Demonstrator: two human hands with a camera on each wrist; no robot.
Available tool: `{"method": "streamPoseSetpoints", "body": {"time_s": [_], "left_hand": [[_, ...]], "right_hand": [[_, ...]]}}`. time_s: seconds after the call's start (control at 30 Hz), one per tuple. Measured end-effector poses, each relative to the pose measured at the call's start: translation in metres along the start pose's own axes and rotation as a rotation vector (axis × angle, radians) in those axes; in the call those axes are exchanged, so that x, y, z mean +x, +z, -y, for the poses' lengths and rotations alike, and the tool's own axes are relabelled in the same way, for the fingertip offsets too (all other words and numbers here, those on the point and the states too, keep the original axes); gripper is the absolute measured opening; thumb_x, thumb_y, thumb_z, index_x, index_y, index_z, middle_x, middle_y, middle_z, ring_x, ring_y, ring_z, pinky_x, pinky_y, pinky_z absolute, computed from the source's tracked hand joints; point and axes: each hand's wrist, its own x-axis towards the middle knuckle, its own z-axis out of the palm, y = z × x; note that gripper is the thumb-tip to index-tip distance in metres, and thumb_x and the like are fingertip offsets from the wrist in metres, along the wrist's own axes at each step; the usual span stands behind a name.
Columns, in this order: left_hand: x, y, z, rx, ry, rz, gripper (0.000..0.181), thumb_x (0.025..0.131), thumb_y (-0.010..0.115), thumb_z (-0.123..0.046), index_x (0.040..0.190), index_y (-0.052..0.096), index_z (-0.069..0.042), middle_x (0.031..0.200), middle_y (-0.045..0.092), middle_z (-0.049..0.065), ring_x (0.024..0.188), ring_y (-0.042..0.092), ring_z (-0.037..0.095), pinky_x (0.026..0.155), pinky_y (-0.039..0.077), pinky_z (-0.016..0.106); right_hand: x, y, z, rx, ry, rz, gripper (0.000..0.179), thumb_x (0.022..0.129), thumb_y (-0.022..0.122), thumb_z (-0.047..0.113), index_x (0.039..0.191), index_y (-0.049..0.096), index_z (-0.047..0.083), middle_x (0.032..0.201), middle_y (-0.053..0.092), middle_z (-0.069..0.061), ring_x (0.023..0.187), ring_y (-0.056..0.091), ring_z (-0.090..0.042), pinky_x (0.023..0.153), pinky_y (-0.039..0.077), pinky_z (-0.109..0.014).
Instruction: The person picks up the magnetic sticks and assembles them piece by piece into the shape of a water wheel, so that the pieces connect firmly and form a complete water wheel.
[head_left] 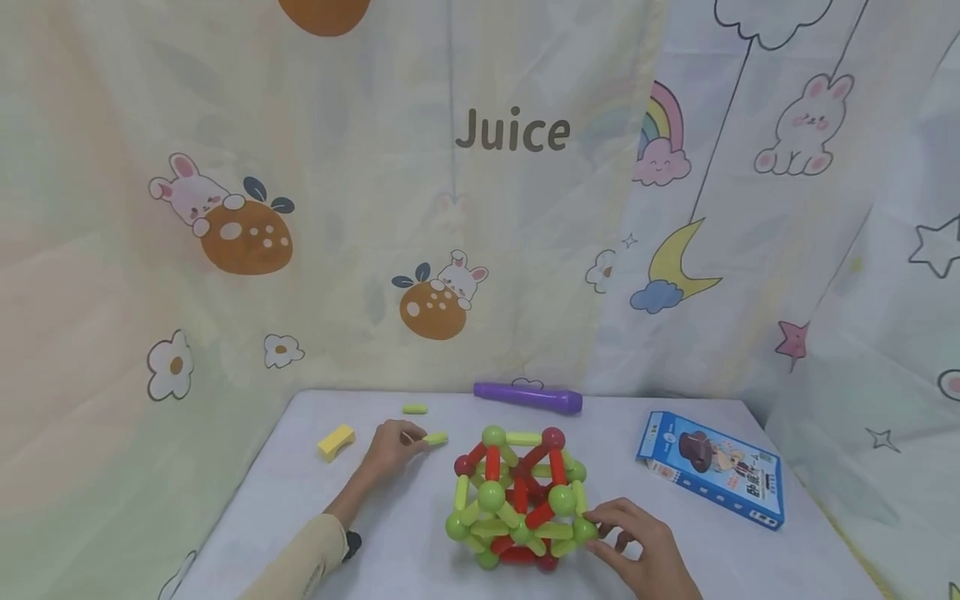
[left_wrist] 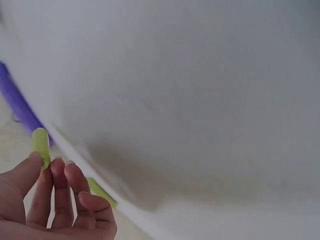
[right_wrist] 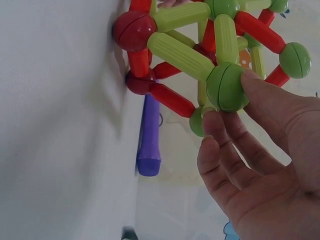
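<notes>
A ball-and-rod frame of green and red balls joined by yellow-green and red rods stands at the front middle of the table. At its right side my right hand pinches a green ball between thumb and fingers, as the right wrist view shows close up. My left hand, left of the frame and apart from it, pinches a short yellow-green rod between thumb and fingertip. Beyond that hand a second yellow-green rod lies on the table.
A yellow arched block lies left of my left hand. At the table's back edge rests a purple microphone-shaped stick. A blue printed box lies at the right. Printed curtains hang behind the white table.
</notes>
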Motion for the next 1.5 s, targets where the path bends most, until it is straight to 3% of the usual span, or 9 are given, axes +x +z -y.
{"method": "streamPoseSetpoints", "body": {"time_s": [0.27, 0.4, 0.53, 0.63, 0.73, 0.83, 1.07, 1.23, 1.5], "left_hand": [[-0.043, -0.009, -0.048, -0.263, -0.014, -0.031, 0.018, 0.102, 0.077, -0.02, 0.116, 0.081, -0.009, 0.106, 0.08, 0.003, 0.099, 0.072, 0.018, 0.082, 0.059, 0.032], [-0.067, -0.015, -0.082, -0.395, 0.048, -0.048, 0.018, 0.102, 0.076, -0.019, 0.117, 0.081, -0.011, 0.109, 0.079, 0.002, 0.103, 0.072, 0.015, 0.084, 0.059, 0.027], [-0.089, -0.017, -0.116, -0.441, 0.177, -0.047, 0.013, 0.102, 0.076, -0.016, 0.114, 0.081, -0.016, 0.114, 0.075, -0.001, 0.11, 0.067, 0.016, 0.086, 0.058, 0.027], [-0.103, -0.014, -0.136, -0.422, 0.26, -0.02, 0.01, 0.102, 0.077, -0.02, 0.111, 0.081, -0.022, 0.121, 0.071, -0.002, 0.117, 0.061, 0.019, 0.087, 0.053, 0.029], [-0.113, -0.007, -0.151, -0.383, 0.291, 0.005, 0.009, 0.101, 0.078, -0.027, 0.109, 0.082, -0.029, 0.13, 0.067, -0.003, 0.124, 0.054, 0.021, 0.091, 0.051, 0.033], [-0.12, 0.002, -0.159, -0.354, 0.3, 0.006, 0.006, 0.1, 0.08, -0.031, 0.106, 0.081, -0.033, 0.139, 0.063, -0.003, 0.131, 0.048, 0.023, 0.097, 0.052, 0.038], [-0.13, 0.021, -0.164, -0.329, 0.351, -0.043, 0.013, 0.099, 0.081, -0.022, 0.1, 0.08, -0.035, 0.154, 0.055, -0.002, 0.143, 0.038, 0.026, 0.11, 0.041, 0.068], [-0.134, 0.026, -0.166, -0.315, 0.337, -0.025, 0.008, 0.1, 0.079, -0.025, 0.101, 0.081, -0.033, 0.156, 0.052, -0.004, 0.146, 0.035, 0.028, 0.11, 0.039, 0.072], [-0.135, 0.024, -0.167, -0.264, 0.374, 0.013, 0.01, 0.099, 0.08, -0.022, 0.102, 0.079, -0.031, 0.158, 0.052, -0.002, 0.144, 0.038, 0.029, 0.107, 0.04, 0.072]], "right_hand": [[-0.001, -0.001, 0.001, -0.002, 0.016, -0.014, 0.033, 0.093, 0.085, 0.013, 0.124, 0.077, 0.012, 0.114, 0.073, -0.003, 0.092, 0.065, -0.006, 0.076, 0.059, -0.025], [-0.001, 0.0, 0.003, -0.006, 0.035, -0.037, 0.033, 0.091, 0.086, 0.011, 0.123, 0.077, 0.012, 0.114, 0.073, -0.003, 0.091, 0.064, -0.005, 0.076, 0.059, -0.024], [-0.001, 0.001, 0.004, -0.013, 0.049, -0.055, 0.033, 0.09, 0.088, 0.011, 0.122, 0.078, 0.011, 0.113, 0.074, -0.003, 0.09, 0.065, -0.004, 0.076, 0.06, -0.025], [-0.001, 0.001, 0.003, -0.014, 0.046, -0.055, 0.033, 0.09, 0.088, 0.012, 0.121, 0.077, 0.01, 0.113, 0.074, -0.004, 0.089, 0.064, -0.004, 0.075, 0.06, -0.025], [-0.001, 0.001, 0.004, -0.008, 0.042, -0.052, 0.032, 0.091, 0.087, 0.012, 0.122, 0.078, 0.011, 0.113, 0.074, -0.002, 0.09, 0.064, -0.004, 0.075, 0.059, -0.024], [0.0, 0.002, 0.005, -0.004, 0.022, -0.05, 0.03, 0.092, 0.085, 0.011, 0.122, 0.077, 0.012, 0.113, 0.073, -0.002, 0.091, 0.065, -0.006, 0.075, 0.058, -0.024], [0.001, 0.003, 0.007, 0.014, 0.006, -0.046, 0.03, 0.093, 0.085, 0.011, 0.122, 0.077, 0.012, 0.113, 0.074, -0.002, 0.092, 0.066, -0.007, 0.075, 0.058, -0.024], [0.0, 0.002, 0.008, 0.008, -0.011, -0.053, 0.03, 0.093, 0.085, 0.012, 0.122, 0.077, 0.014, 0.113, 0.074, -0.001, 0.092, 0.065, -0.006, 0.074, 0.058, -0.024], [-0.002, 0.001, 0.007, -0.001, -0.006, -0.057, 0.03, 0.093, 0.085, 0.012, 0.122, 0.077, 0.014, 0.114, 0.074, 0.0, 0.092, 0.066, -0.007, 0.075, 0.059, -0.024]]}}
